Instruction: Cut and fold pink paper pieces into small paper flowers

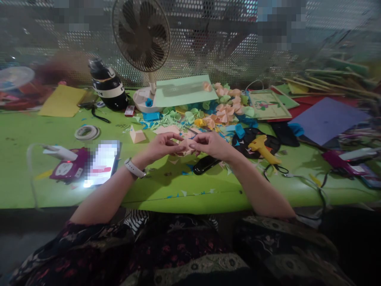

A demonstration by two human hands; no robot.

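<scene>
Paper in peach is pinched by the left hand and right hand

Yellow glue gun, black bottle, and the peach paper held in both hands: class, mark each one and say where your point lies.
Yellow glue gun (262, 147): head view, middle of its body.
Black bottle (111, 91): head view, white band.
Peach paper (186, 145): head view, visible middle.

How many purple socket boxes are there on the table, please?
2: one box on the left, beside the lit phone, and the other box near the right end of the table. Others could be hidden from view.
</scene>
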